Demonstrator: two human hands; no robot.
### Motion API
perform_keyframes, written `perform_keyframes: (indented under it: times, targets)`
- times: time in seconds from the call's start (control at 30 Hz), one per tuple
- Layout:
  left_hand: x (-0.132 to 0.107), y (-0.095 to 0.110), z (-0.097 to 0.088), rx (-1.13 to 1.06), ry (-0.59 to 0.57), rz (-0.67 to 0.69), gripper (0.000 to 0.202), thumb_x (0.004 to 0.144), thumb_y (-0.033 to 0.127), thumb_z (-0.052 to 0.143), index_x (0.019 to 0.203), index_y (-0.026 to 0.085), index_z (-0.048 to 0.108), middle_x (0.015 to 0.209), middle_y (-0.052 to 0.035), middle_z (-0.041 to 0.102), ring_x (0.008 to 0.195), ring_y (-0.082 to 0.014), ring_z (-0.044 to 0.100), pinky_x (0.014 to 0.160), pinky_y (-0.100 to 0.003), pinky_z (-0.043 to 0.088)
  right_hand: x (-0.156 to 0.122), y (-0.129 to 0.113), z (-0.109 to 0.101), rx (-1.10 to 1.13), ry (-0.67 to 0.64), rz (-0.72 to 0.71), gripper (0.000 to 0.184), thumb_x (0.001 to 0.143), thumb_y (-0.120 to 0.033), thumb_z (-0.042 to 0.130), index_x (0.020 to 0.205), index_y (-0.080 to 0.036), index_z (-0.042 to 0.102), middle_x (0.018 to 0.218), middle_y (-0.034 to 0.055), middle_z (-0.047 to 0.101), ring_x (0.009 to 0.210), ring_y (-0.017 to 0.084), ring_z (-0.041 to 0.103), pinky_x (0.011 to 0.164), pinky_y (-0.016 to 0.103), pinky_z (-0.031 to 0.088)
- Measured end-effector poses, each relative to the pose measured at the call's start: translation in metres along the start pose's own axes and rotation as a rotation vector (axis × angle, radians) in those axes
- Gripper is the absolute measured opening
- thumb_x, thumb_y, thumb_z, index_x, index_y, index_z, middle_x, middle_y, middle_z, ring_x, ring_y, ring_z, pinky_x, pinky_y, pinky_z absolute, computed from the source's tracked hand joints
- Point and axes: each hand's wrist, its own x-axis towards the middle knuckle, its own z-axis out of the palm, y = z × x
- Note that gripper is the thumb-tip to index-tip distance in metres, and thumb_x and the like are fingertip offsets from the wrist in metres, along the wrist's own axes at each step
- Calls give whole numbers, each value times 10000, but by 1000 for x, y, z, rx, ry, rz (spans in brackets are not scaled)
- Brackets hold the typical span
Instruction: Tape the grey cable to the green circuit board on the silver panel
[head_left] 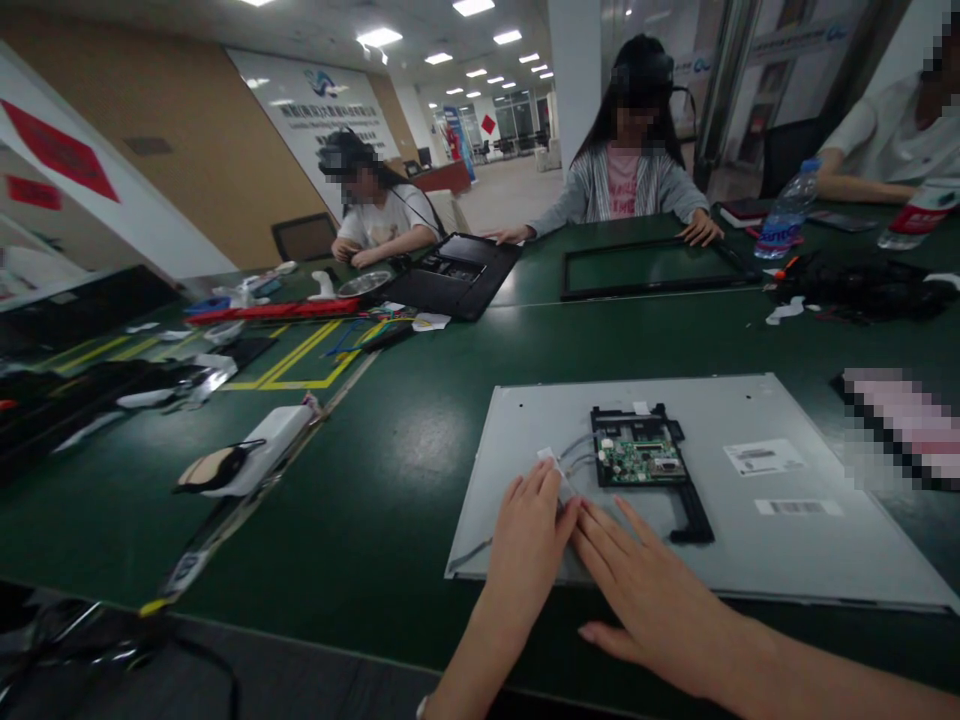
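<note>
Far beyond the flat grey panel (739,550), a smooth tan wall (180,130) spans one side of the room. Beneath the panel spreads a dark green tabletop (360,560), dully glossy. The panel itself is a broad, thin, metallic-looking sheet. On its middle sits an angular black plastic bracket (696,510). Across the panel's near edge, the right hand (645,590) is released, fingers straight, beside the left hand (525,520). A green circuit board (641,460) fills part of the bracket. Under the left fingers, a narrow white strip (566,488) lies toward the panel's left; whether that grip pinches it, I cannot tell.
</note>
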Motion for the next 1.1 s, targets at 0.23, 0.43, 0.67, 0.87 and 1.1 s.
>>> perform_keyframes:
  times: [0.23,0.43,0.67,0.87,1.1]
  targets:
    - [-1,1,2,4,58,13,303,884,158,527,1186,134,532,1315,-156,576,1223,-261,545,1010,-454,460,-23,10,-27,150,-46,-11,524,910,-387,495,1374,-142,498,1399,111,527,1278,253,497,1072,464,406]
    - [1,1,-2,-35,83,-9,330,864,170,545,1193,147,522,1307,-130,578,1188,-257,558,1006,-468,458,-83,88,-48,208,86,516,496,928,-441,447,1399,-284,460,1461,30,469,1320,248,449,1054,463,430]
    - [1,-2,2,-85,128,-14,307,857,166,550,1162,146,525,1317,-132,562,1213,-255,533,1028,-470,439,-160,168,-24,278,150,918,620,895,-527,413,1413,-186,410,1493,190,380,1354,372,369,1050,509,384]
    - [-1,-3,-2,-96,244,2,295,909,189,494,1201,155,500,1335,-142,540,1262,-255,494,1041,-479,431,-174,167,-30,480,116,1084,643,871,-579,425,1445,-294,381,1510,126,382,1292,365,456,984,459,444]
    - [-13,32,-11,-115,310,36,352,925,155,426,1275,174,452,1412,-138,469,1378,-271,349,1112,-554,323,-179,168,-22,465,136,1048,596,875,-534,461,1441,-362,387,1473,110,442,1259,384,488,974,499,451]
